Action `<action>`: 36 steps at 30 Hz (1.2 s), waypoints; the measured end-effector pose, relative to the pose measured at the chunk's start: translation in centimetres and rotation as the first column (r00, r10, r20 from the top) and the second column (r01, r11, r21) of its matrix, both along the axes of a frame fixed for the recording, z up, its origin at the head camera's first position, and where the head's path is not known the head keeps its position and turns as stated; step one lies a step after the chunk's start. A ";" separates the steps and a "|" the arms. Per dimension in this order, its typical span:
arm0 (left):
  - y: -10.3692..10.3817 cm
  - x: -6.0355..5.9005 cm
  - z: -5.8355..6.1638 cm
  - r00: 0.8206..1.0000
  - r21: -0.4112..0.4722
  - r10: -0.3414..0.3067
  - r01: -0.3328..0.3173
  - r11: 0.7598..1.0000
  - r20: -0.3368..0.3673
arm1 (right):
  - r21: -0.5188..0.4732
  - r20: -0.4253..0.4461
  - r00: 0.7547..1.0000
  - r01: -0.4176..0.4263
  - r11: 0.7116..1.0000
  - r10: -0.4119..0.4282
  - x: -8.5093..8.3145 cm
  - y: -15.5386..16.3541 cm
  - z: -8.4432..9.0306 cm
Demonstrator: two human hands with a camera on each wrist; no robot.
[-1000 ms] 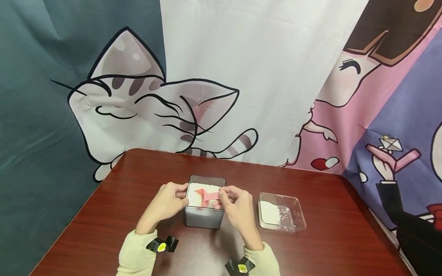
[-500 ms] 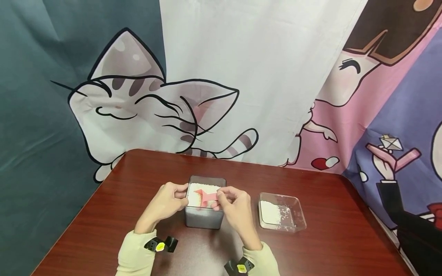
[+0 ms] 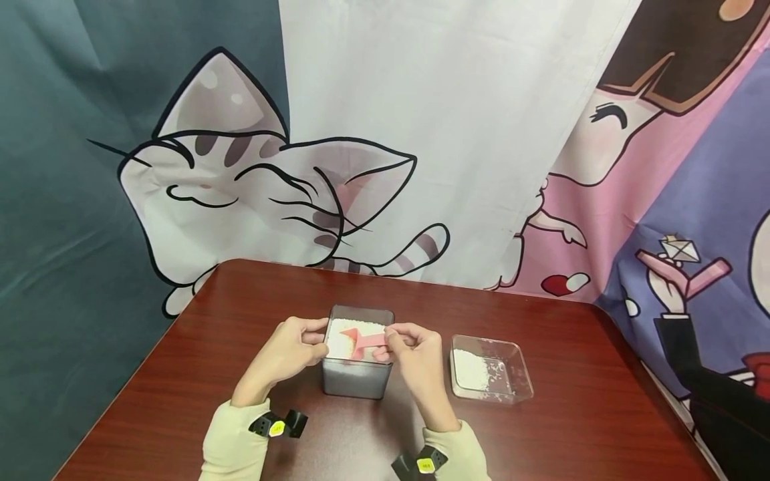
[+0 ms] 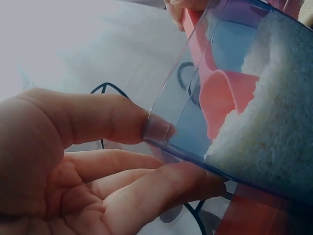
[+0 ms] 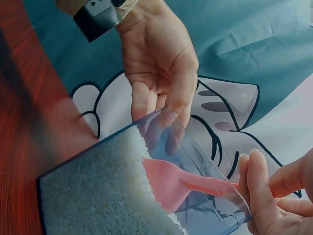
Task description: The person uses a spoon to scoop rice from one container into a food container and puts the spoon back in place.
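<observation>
A tall, see-through bluish plastic container [image 3: 356, 381] stands on the table, filled with white rice [image 5: 98, 181]. At its left side my left hand [image 3: 293, 349] grips the wall near the rim, thumb and fingers on opposite faces of the plastic, as the left wrist view shows [image 4: 102, 161]. A pink scoop [image 5: 168, 183] lies with its head partly sunk in the rice. Its handle [image 4: 196, 41] runs up to the right rim, where my right hand [image 3: 416, 357] pinches the end between thumb and fingers.
To the right sits a shallow clear tray [image 3: 522, 384] with a small heap of rice [image 3: 470, 371] on its left side and scattered grains. The reddish-brown table [image 3: 198, 374] ends at the back before a curtain [image 3: 481, 133] printed with cartoon figures.
My right hand shifts slightly left with the scoop, then slightly right again. My left hand stays on the container, which has not moved.
</observation>
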State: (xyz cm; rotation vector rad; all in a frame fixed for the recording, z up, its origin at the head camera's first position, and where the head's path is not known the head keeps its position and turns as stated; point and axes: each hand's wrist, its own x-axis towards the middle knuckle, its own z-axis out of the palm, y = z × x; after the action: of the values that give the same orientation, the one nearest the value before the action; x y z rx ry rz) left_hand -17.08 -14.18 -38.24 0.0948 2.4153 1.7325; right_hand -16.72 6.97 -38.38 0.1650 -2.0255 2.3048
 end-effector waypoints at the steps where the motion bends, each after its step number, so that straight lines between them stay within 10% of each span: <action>1: 0.0 0.0 0.0 1.000 0.000 0.001 -0.001 1.000 0.001 | -0.007 0.003 1.000 0.006 1.000 -0.006 -0.2 0.1 -0.3; 15: -0.5 0.4 0.2 1.000 -0.001 0.004 -0.004 1.000 0.013 | -0.059 0.103 0.994 0.032 0.998 -0.026 -0.8 0.6 -0.7; 36: -0.2 0.0 -0.1 1.000 0.014 0.008 -0.009 1.000 0.015 | -0.077 0.003 0.997 -0.073 0.994 0.074 -0.8 1.5 -1.2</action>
State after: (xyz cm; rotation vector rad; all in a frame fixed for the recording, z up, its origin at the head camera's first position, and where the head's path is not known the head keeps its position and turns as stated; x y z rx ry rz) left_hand -17.07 -14.37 -38.38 0.0732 2.3969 1.7474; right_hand -17.51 8.50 -39.63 0.2319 -1.9621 2.4249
